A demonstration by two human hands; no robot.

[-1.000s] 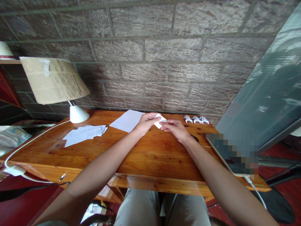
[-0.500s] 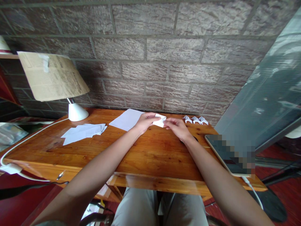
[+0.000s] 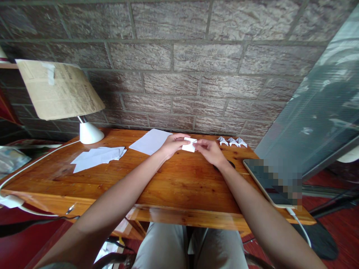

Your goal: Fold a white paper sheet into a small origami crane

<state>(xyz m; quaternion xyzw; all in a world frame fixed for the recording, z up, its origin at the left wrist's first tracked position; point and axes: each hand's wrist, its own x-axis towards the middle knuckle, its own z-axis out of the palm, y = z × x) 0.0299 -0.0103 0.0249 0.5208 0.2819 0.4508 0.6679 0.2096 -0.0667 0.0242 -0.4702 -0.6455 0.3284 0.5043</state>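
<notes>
A small folded square of white paper [image 3: 189, 146] is held above the back part of the wooden desk [image 3: 179, 183]. My left hand [image 3: 173, 145] grips its left side, with the thumb over the front face. On the right edge, the fingertips of my right hand [image 3: 209, 150] pinch the paper near a dark slanting line at its upper right corner. Both hands are closed. Behind and right of my right hand, several folded white paper shapes [image 3: 232, 141] stand in a row.
A stack of white paper [image 3: 150, 141] lies left of my left hand. Further left are loose white sheets [image 3: 98, 156] and a lamp [image 3: 91, 133] with a paper shade. A tablet [image 3: 270, 183] with a white cable rests at the right, and a brick wall [image 3: 185, 82] rises behind.
The folded paper has turned slightly and sits more level between my hands. My right fingers have shifted a little on its right edge. The whole view has moved slightly.
</notes>
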